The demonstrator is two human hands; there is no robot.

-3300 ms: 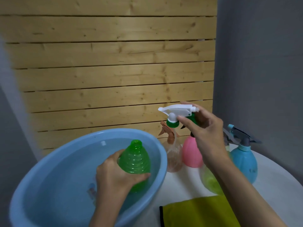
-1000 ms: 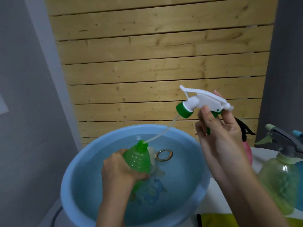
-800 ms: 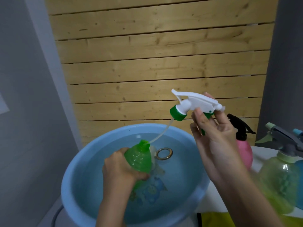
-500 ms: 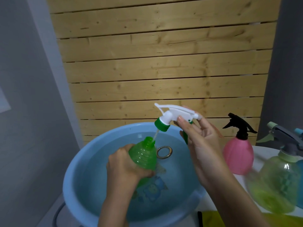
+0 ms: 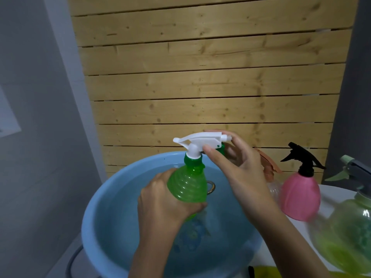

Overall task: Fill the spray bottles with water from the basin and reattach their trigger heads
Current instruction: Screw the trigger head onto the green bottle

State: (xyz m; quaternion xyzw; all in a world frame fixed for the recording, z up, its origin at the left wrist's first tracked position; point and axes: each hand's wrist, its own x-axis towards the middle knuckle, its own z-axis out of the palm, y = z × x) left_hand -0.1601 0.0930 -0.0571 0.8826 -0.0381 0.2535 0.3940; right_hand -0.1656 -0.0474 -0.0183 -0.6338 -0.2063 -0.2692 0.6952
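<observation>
Left hand (image 5: 160, 203) grips bottle (image 5: 188, 185), right hand (image 5: 243, 171) its seemingly seated trigger head (image 5: 200, 142).

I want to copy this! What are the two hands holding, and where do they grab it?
The left hand grips the green bottle round its lower body; the right hand pinches the white trigger head at its nozzle end.

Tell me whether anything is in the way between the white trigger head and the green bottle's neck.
Nothing visible: the trigger head in the right hand sits on the neck of the green bottle, gripped by the left hand.
</observation>
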